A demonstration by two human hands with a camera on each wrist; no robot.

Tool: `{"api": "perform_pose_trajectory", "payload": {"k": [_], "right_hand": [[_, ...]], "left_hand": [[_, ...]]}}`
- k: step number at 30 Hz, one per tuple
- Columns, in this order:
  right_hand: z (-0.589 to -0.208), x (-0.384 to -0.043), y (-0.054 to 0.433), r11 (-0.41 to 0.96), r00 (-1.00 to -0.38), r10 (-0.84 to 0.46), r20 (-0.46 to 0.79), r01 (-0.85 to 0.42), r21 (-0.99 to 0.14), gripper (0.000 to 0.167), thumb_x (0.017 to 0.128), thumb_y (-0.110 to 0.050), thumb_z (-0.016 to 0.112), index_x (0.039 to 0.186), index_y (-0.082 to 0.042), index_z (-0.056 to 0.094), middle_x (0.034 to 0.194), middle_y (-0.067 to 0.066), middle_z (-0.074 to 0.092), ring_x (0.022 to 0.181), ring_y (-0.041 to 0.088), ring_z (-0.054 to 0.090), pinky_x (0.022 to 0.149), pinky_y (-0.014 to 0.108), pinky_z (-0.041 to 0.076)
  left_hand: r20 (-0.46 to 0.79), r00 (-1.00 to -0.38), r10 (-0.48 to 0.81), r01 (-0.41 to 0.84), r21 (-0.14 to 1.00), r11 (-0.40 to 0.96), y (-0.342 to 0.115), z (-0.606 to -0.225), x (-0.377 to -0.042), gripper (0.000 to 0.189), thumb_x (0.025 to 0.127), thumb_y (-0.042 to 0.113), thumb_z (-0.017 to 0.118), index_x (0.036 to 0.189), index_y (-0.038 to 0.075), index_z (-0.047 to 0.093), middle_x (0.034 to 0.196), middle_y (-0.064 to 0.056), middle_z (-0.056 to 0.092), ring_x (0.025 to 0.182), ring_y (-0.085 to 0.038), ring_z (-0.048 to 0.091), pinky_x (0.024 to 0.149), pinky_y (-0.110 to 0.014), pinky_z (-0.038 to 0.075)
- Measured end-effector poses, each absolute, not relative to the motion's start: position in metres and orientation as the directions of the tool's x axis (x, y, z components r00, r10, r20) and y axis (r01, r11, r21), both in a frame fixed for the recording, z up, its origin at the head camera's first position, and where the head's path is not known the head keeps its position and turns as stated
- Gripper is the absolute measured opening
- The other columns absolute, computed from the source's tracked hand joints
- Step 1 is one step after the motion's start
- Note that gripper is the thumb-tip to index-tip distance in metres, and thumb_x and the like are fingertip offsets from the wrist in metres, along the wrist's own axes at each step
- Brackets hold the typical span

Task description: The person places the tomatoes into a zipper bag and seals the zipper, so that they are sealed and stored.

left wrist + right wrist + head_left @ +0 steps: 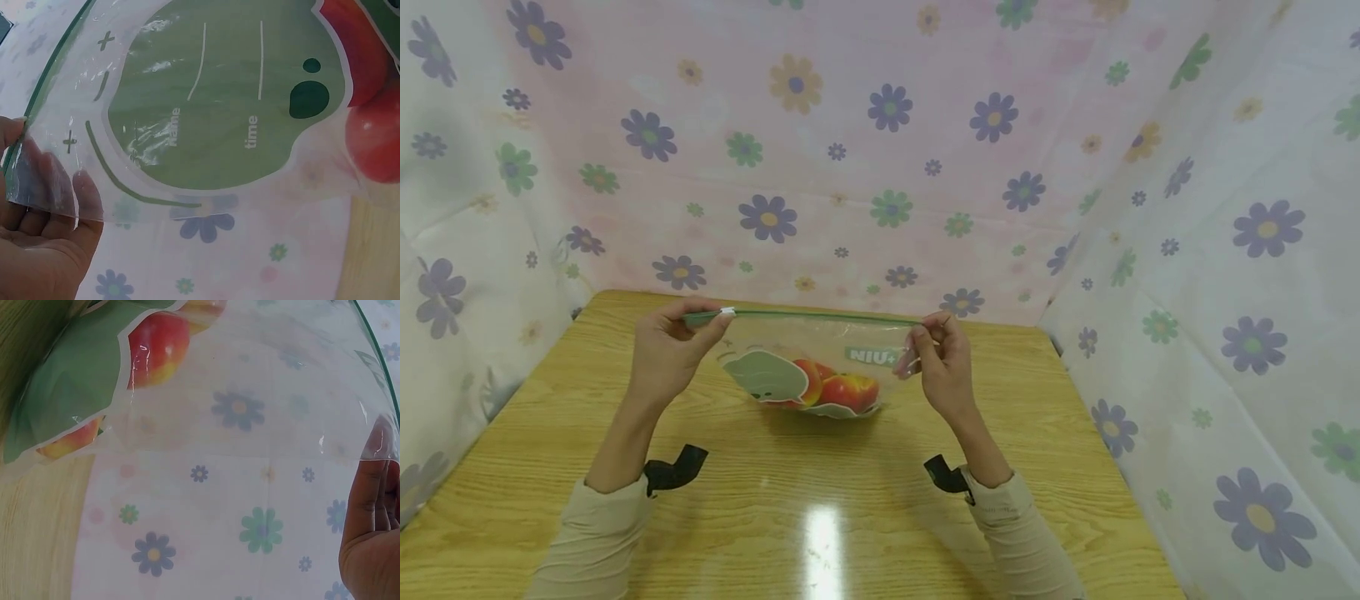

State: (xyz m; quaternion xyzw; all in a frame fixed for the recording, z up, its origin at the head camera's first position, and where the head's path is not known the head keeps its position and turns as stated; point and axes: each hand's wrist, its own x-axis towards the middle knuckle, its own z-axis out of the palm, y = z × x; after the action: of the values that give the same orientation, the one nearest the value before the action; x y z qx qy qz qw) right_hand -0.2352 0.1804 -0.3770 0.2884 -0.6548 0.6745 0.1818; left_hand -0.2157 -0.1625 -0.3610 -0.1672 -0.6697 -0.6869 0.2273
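A clear zip bag (805,337) with a green zip strip hangs mouth-up over the table, stretched sideways between both hands. Red and yellow fruit, like apples or nectarines (850,390), lie in its bottom. My left hand (668,346) pinches the left end of the strip, thumb beside a white slider (727,311). At the other top corner, my right hand (946,362) grips the edge between thumb and fingers. A green printed label (231,69) reading "name" and "time" shows in the left wrist view. In the right wrist view, fingers (369,494) show partly through the clear film.
The wood-grain table (1000,517) extends under the bag and forearms. Flower-printed sheeting (865,167) stands behind it and along both sides. Black wrist mounts (676,468) sit at both sleeve cuffs. A bright light reflection lies on the front of the tabletop.
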Motion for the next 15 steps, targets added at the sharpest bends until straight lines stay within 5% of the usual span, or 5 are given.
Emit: {"api": "perform_pose_trajectory", "payload": {"k": [3, 8, 15], "right_hand": [[-0.376, -0.236, 0.183, -0.082, -0.780, -0.118, 0.615, -0.610, -0.789, 0.012, 0.108, -0.002, 0.045, 0.101, 0.007, 0.044, 0.079, 0.000, 0.061, 0.054, 0.009, 0.067, 0.046, 0.030, 0.058], [-0.375, -0.236, 0.185, -0.082, -0.790, -0.100, 0.605, -0.600, -0.796, 0.017, 0.108, -0.002, 0.046, 0.102, 0.012, 0.041, 0.078, 0.000, 0.061, 0.053, 0.009, 0.066, 0.046, 0.029, 0.057], [-0.375, -0.235, 0.185, -0.077, -0.778, -0.100, 0.620, -0.616, -0.784, 0.016, 0.108, -0.003, 0.045, 0.102, 0.011, 0.041, 0.078, 0.000, 0.061, 0.053, 0.009, 0.065, 0.045, 0.028, 0.057]], "left_hand": [[0.507, -0.854, -0.117, 0.515, 0.856, -0.047, -0.166, -0.362, -0.216, 0.015, 0.093, -0.005, 0.069, 0.097, 0.006, 0.077, 0.073, 0.006, 0.069, 0.051, -0.004, 0.050, 0.051, -0.016, 0.042], [0.512, -0.848, -0.136, 0.528, 0.838, -0.139, -0.169, -0.365, -0.217, 0.013, 0.097, -0.003, 0.065, 0.100, 0.004, 0.075, 0.077, 0.003, 0.072, 0.071, -0.009, 0.068, 0.083, -0.019, 0.057], [0.631, -0.764, -0.135, 0.644, 0.730, -0.229, -0.157, -0.376, -0.224, 0.011, 0.102, -0.005, 0.054, 0.106, -0.002, 0.064, 0.082, -0.004, 0.072, 0.072, -0.013, 0.070, 0.066, -0.025, 0.062]]}}
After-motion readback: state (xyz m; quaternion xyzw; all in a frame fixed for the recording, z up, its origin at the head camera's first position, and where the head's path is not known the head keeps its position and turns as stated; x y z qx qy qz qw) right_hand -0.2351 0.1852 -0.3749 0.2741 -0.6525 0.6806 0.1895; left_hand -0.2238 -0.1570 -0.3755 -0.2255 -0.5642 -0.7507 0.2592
